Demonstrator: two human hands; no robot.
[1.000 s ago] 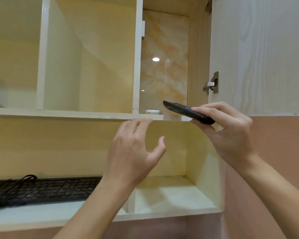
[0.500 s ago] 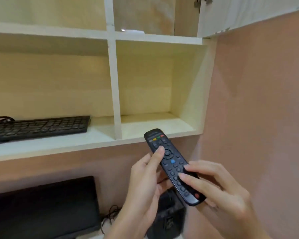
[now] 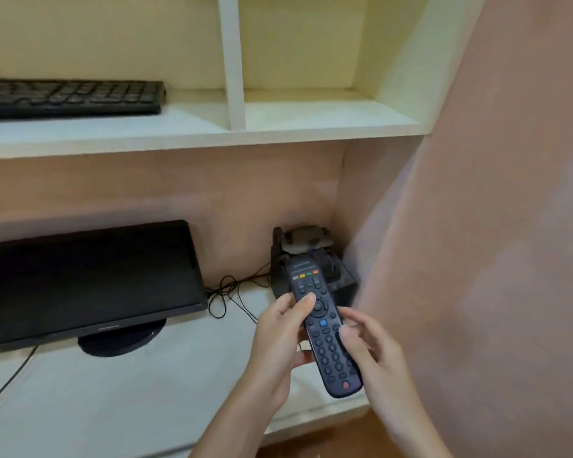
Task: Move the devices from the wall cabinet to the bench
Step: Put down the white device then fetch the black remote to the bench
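Head view: the remote point(image 3: 323, 328) is held above the right end of the counter point(image 3: 113, 408), between the monitor point(image 3: 86, 282) at left and the pink side wall point(image 3: 493, 226) close at right. A black box point(image 3: 311, 249) stands just behind it. Since half a second ago the remote has dropped from shelf level to counter level. Left hand point(image 3: 278, 345) fingers clamp its left edge, thumb on the keys. Right hand point(image 3: 377, 355) fingers curl round its lower right edge. Its long axis points away from the person, coloured-button end farthest, tilted slightly left.
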